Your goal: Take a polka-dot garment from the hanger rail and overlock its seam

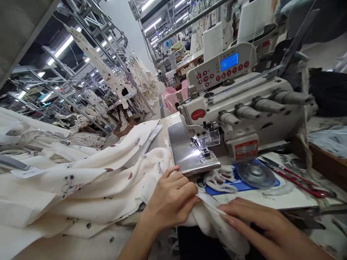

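My left hand [170,198] grips a fold of cream printed fabric [103,180] just in front of the sewing machine's shiny metal plate [184,151]. My right hand [260,224] lies flat on the same fabric's edge at the lower right, fingers pinching the strip that runs between both hands. The presser foot [203,144] of the white overlock machine [244,108] stands a short way beyond my left hand, with no fabric under it.
More cream fabric is heaped to the left. A clear disc on a blue mat [255,175], fabric scraps [219,178] and red-handled scissors [298,180] lie right of the machine. Racks of hanging garments [108,72] fill the background.
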Tool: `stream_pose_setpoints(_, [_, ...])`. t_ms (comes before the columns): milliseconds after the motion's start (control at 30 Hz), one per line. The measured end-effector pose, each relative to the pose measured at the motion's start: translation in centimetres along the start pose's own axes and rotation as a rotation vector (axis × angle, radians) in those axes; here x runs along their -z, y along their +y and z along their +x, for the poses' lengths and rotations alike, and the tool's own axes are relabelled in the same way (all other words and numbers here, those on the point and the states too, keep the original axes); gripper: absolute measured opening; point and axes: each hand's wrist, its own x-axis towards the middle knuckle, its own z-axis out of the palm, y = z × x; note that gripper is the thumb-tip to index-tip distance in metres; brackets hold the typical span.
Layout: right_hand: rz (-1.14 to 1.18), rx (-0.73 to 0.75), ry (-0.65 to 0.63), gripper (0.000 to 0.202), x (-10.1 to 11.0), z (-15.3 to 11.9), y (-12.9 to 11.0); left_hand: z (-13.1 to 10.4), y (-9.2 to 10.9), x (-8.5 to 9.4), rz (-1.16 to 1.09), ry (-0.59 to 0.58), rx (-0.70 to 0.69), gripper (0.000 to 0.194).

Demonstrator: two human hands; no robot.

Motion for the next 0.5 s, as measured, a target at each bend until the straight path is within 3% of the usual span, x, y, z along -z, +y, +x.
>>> stream_pose_setpoints(167, [0.125,-0.09,-0.105,0.037,-2.2,1.8,-1.9,-0.4,-0.5,0.4,-0.088,-0.05,0.029,0.017])
stream_pose_setpoints(367, [0.265,-0.277,-0.316,0.032,-0.9,0.6,-1.4,-0.3,-0.4,0.0,-0.156,-0.062,0.053,0.02])
stream_pose_setpoints(500, [0.279,-0.317,-0.37,0.033,-0.6,0.2,-1.6,0.3,-0.3,-0.1,-0.195,-0.05,0.059,0.02])
